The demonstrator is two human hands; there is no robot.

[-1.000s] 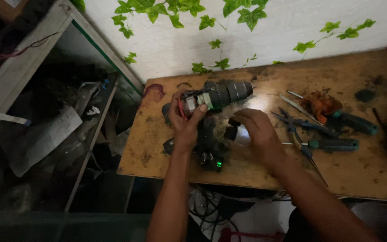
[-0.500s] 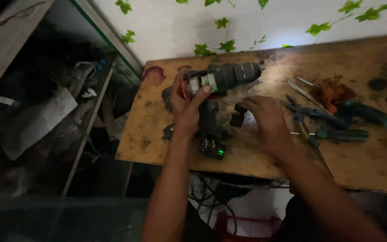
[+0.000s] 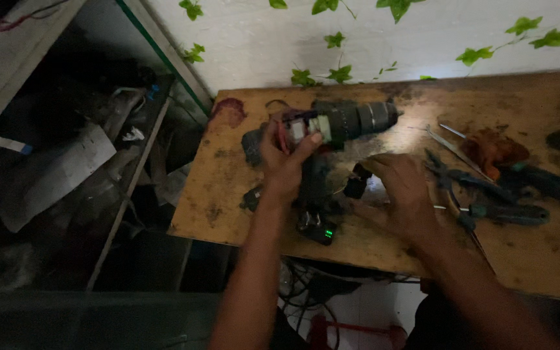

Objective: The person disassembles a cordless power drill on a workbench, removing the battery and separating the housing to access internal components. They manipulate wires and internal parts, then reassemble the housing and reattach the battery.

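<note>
My left hand (image 3: 286,159) clamps the opened cordless drill (image 3: 338,123) steady on the desk (image 3: 228,194) while my right hand (image 3: 400,188) pinches a small black part (image 3: 356,186), best kept low.

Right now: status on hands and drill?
Left hand gripping drill rear. Right hand on small black part. Pliers close right.

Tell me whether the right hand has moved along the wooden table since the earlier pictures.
Barely: the right hand stays beside the dark cordless drill, left of the green-handled pliers, on the wooden table.
</note>
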